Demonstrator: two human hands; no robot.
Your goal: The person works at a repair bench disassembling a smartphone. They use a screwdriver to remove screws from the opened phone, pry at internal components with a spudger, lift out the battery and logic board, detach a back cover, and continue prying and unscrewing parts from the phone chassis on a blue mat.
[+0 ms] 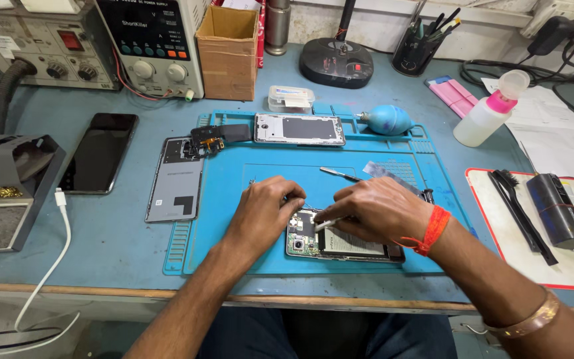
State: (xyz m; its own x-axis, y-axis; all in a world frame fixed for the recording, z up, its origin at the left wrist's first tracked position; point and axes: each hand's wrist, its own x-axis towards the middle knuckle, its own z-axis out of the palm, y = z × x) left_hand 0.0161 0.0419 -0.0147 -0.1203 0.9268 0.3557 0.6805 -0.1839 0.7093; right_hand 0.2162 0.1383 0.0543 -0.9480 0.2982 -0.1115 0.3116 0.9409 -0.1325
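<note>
Hands meet over an opened phone [340, 240] lying flat near the front edge of the blue work mat [220, 199], its back cover off. The phone shows a dark battery filling most of its body, a green-grey circuit board at its left end and a small round camera lens at the front-left corner. The left hand [264, 207] rests on the mat with fingers curled down against the phone's left end; whether it pinches anything cannot be told. The right hand [377, 209], with a red thread band at the wrist, is closed around a thin white tool [327, 225] whose tip lies over the board.

Behind the hands, a metal spudger [340, 174] lies on the mat, and a silver phone frame [299, 129] sits at the mat's rear edge beside a blue air blower [386, 119]. A grey back cover [175, 179] lies across the mat's left edge, and a black phone [99, 153] rests on the table further left.
</note>
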